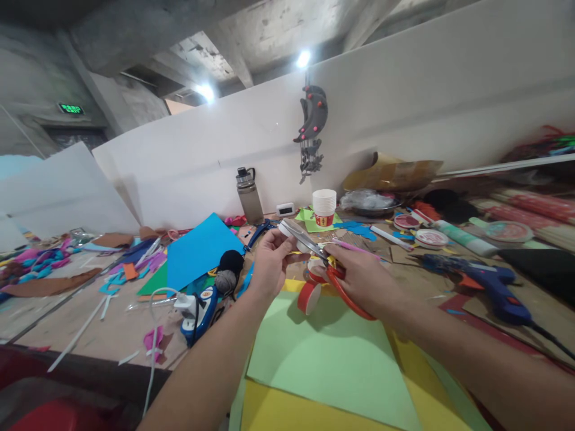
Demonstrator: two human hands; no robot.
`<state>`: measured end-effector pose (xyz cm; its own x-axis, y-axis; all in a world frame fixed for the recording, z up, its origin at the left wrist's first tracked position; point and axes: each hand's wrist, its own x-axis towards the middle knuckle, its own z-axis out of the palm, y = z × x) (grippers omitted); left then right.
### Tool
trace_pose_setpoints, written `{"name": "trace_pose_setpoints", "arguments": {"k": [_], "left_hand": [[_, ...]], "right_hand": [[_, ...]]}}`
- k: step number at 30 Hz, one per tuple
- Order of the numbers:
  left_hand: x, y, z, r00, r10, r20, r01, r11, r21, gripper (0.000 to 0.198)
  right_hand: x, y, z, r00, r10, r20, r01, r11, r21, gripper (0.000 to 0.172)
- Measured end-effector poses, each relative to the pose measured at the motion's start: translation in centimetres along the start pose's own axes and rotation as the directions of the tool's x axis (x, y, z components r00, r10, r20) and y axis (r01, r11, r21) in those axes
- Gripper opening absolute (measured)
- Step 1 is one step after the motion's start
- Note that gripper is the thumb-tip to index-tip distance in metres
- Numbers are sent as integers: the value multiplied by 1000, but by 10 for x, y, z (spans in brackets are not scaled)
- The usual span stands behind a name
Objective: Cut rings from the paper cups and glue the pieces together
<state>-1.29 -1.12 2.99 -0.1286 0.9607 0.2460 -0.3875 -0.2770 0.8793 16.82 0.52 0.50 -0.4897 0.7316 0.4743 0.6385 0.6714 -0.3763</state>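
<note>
In my right hand (pixel 359 275) is a pair of scissors (pixel 348 293) with red-orange handles. Their blades point up and left, toward my left hand (pixel 275 257). Between the fingers of my left hand is a small white round piece (pixel 287 229), which looks like part of a paper cup; the blades lie against or across it, and I cannot tell whether they cut into it. Just below the hands, a red and white round cup piece (pixel 309 298) rests by the top edge of a light green sheet (pixel 323 359). Yellow sheets (pixel 296 410) lie under the green one.
A stack of paper cups (pixel 324 209) stands beyond my hands, with a grey bottle (pixel 250 197) to its left. On the right lies a blue glue gun (pixel 498 290). Blue sheets (pixel 200 248) and a power strip (pixel 200 314) with a white cable are on the left.
</note>
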Motion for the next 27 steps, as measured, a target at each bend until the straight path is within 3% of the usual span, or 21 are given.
{"name": "trace_pose_setpoints", "arguments": {"k": [9, 27], "left_hand": [[3, 1, -3, 998, 18, -57, -19, 1000, -12, 34], [-1, 1, 5, 999, 14, -37, -16, 998, -62, 37]], "right_hand": [[0, -4, 0, 1000, 12, 15, -12, 1000, -7, 29], [-1, 2, 4, 998, -50, -41, 49, 998, -32, 31]]}}
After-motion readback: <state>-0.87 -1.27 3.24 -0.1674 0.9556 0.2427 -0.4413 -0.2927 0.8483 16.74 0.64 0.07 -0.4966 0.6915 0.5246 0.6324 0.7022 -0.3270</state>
